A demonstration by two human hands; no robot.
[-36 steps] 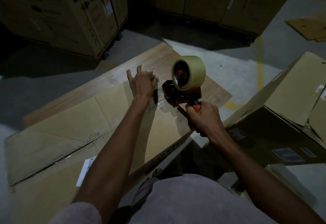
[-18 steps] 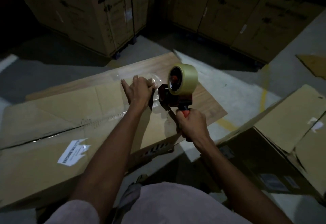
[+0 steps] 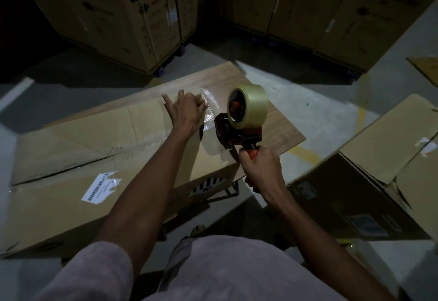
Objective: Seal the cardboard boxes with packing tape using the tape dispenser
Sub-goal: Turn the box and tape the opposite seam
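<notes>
While the left hand (image 3: 187,108) has slid further along the cardboard box (image 3: 71,153) from a second ago, fingers curled and pinching the pulled tape (image 3: 209,111) near its far end, the right hand (image 3: 260,165) grips the tape dispenser (image 3: 239,120) just beside, so a strip seems ready to lay over the seam

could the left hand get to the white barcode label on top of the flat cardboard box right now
Probably yes. The white barcode label lies uncovered on the flat cardboard box, nearer the body than the left hand, which first must let go of the clear tape strip.
</notes>
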